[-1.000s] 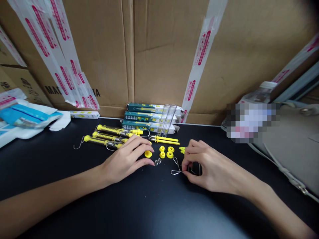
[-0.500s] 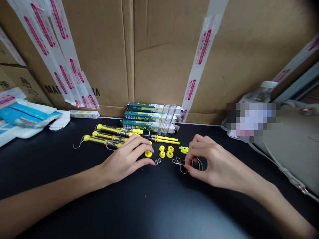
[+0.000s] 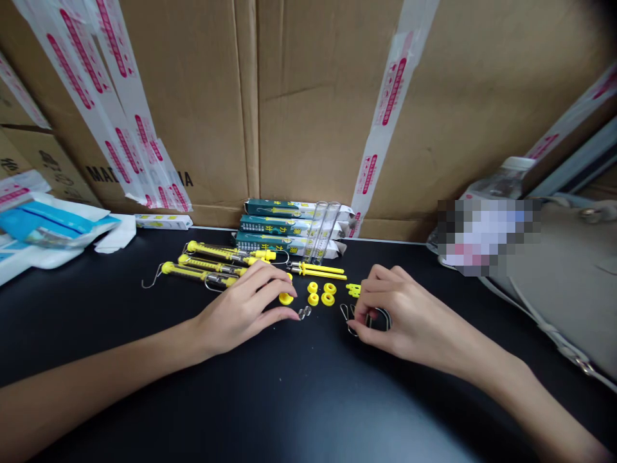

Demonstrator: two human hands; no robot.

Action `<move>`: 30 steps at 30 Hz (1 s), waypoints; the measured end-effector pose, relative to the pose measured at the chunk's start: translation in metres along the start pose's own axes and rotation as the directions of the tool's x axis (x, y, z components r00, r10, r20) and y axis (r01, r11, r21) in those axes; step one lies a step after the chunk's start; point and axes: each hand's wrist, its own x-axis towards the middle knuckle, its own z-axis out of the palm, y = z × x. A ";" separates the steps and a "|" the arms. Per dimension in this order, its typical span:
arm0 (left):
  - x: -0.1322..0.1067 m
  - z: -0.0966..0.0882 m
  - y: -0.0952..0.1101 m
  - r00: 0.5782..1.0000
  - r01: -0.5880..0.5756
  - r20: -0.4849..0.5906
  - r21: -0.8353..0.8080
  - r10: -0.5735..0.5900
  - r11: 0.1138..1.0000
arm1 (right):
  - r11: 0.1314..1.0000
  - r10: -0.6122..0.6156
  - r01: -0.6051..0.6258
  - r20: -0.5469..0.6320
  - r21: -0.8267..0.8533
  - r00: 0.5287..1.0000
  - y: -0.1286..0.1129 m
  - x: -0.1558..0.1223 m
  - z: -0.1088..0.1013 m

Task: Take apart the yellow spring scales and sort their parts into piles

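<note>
On the table (image 3: 308, 399), the right hand (image 3: 407, 315) had pinched the wire hooks (image 3: 345, 315), whose loops could have tangled if dragged together. The left hand (image 3: 241, 312), thumb and fingers parted, was beside the springs (image 3: 304, 312); a nudge might have scattered them. Yellow rings (image 3: 328, 299) lay beyond.

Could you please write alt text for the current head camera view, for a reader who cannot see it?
A person's right hand pinches bent metal wires at a black tabletop, while the left hand curves open near small metal coils and yellow rings. Beyond are yellow spring scales, two clear tubes and three boxes.
</note>
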 end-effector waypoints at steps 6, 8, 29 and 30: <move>0.000 0.001 -0.001 1.000 -0.005 0.002 0.005 0.005 1.000 | 0.999 -0.018 0.016 0.058 0.044 0.998 -0.003 -0.001 -0.002; 0.001 0.001 -0.002 1.000 -0.005 0.001 0.006 0.005 1.000 | 0.999 -0.023 0.020 0.065 0.050 0.998 -0.002 -0.002 -0.002; 0.001 0.001 0.000 1.000 0.002 0.005 -0.001 -0.002 1.000 | 0.982 0.186 -0.186 -0.216 0.020 0.959 -0.002 0.018 0.037; 0.001 0.001 0.000 1.000 0.001 0.003 -0.001 -0.001 1.000 | 0.982 0.186 -0.188 -0.220 0.013 0.957 -0.001 0.019 0.038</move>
